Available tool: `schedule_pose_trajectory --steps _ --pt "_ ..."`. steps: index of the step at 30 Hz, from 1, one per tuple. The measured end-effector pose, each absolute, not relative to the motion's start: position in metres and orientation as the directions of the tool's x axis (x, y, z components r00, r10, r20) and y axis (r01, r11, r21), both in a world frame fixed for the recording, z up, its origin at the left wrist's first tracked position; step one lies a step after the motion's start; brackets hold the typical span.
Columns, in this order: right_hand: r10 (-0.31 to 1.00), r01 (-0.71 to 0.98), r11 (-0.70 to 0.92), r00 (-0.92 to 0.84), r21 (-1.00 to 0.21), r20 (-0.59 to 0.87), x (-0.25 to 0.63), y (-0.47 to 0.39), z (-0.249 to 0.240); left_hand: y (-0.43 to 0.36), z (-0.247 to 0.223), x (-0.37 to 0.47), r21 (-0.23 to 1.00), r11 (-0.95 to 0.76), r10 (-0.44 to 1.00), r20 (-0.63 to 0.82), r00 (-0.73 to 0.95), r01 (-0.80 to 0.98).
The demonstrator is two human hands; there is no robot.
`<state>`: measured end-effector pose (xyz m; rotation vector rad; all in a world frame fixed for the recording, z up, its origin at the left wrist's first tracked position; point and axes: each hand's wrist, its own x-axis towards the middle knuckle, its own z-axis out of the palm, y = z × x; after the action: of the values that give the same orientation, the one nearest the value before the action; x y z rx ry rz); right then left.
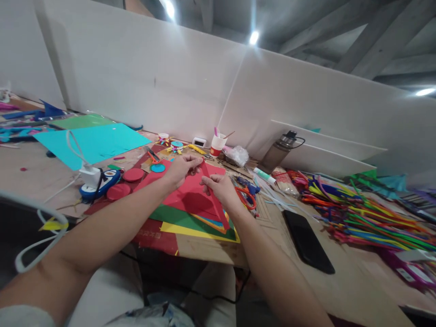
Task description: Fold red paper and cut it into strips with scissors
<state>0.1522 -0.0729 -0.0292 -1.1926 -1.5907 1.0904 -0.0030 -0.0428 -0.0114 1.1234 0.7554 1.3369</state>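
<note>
A narrow red paper strip [217,210] slants from my left hand past my right hand toward the table's near edge. My left hand [185,170] pinches its far end between thumb and fingers. Partway along the strip, the fingers of my right hand [220,187] are closed on it. Beneath both hands lies a stack of coloured sheets, with red paper [177,195] on top and a green sheet [170,214] and a yellow sheet [190,232] showing below. Orange-handled scissors [250,200] rest just right of my right hand.
Red discs [133,175] and a power strip [98,184] sit on the left, near a large cyan sheet [98,143]. Farther back stand a paper cup [218,144] and a bottle [277,152]. A black phone [308,240] and many pipe cleaners [368,218] lie on the right.
</note>
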Motion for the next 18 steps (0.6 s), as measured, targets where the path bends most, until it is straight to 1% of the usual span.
schedule_pose_trajectory --steps 8,11,13,15,18 --pt "0.981 0.196 0.102 -0.179 -0.975 0.067 0.152 -0.082 -0.023 -0.042 -0.008 0.002 0.87 -0.002 0.998 0.03 0.05 -0.493" --pt "0.984 0.192 0.102 -0.161 -0.976 0.071 0.155 -0.083 -0.026 -0.041 -0.012 0.005 0.857 0.08 0.995 -0.035 0.098 -0.509" --pt "0.985 0.182 0.107 -0.154 -0.978 0.079 0.157 -0.083 -0.028 -0.042 -0.016 0.008 0.882 0.099 0.983 -0.013 0.186 -0.46" --pt "0.984 0.172 0.111 -0.16 -0.979 0.083 0.158 -0.082 -0.028 -0.044 -0.019 0.011 0.913 0.058 0.968 0.048 0.248 -0.403" --pt "0.98 0.186 0.129 -0.173 -0.974 0.097 0.157 -0.082 -0.027 -0.047 -0.02 0.013 0.932 0.007 0.965 0.088 0.246 -0.363"
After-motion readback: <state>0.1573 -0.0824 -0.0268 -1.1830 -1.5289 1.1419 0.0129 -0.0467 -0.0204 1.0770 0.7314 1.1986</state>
